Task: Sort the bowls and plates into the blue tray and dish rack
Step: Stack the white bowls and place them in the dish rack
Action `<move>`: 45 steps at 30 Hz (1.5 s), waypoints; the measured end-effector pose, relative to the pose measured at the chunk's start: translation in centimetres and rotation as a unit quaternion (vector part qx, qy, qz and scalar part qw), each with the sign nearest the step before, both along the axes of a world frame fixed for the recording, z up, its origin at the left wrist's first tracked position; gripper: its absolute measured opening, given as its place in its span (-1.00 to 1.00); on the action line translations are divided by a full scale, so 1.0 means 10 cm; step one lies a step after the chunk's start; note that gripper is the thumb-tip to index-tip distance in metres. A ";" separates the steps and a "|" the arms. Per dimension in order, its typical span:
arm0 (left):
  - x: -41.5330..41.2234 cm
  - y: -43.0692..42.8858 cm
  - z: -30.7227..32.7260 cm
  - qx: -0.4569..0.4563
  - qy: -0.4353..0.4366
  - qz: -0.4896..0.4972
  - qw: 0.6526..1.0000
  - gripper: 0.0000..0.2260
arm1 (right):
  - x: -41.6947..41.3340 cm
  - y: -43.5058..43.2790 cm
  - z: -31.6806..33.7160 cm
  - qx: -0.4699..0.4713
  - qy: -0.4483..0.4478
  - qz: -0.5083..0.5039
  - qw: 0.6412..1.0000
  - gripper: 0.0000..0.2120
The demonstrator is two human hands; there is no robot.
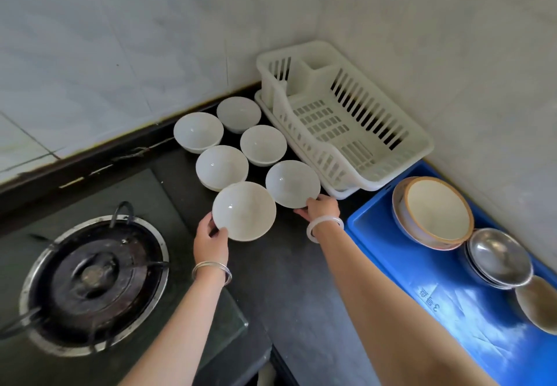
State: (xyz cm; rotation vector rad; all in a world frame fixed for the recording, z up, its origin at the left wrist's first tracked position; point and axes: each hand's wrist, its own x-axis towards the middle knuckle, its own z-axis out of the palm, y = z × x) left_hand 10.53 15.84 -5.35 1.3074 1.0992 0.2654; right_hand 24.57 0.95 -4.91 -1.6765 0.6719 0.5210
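Observation:
Several white bowls stand on the dark counter left of the white dish rack [391, 156]. My left hand [210, 242] grips the near rim of the closest white bowl [244, 211]. My right hand [319, 207] holds the near edge of the white bowl beside it [292, 183]. Behind them sit more white bowls, among them one [221, 167] in the middle and one [263, 144] by the rack. The rack holds nothing. The blue tray [391, 259] at the right holds a cream bowl with a tan rim [437, 211] and stacked metal bowls [498, 257].
A gas burner [93, 277] on a glass stove top lies at the left, close to my left forearm. Tiled walls meet in a corner behind the rack. Another dish [539, 307] sits at the tray's right edge, partly cut off.

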 end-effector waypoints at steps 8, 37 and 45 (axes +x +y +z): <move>-0.03 0.11 -0.10 -0.084 -0.043 -0.012 0.995 -0.60 | -0.20 -0.11 0.34 0.000 -0.099 0.026 0.995 -0.68; -0.01 0.37 -0.18 -0.075 -0.039 -0.091 0.992 -0.64 | -0.59 0.47 0.44 -0.160 -0.015 0.164 0.973 -0.86; -0.01 0.37 -0.15 -0.091 -0.024 -0.101 0.990 -0.64 | -0.54 0.42 0.37 -0.131 0.003 0.193 0.972 -0.51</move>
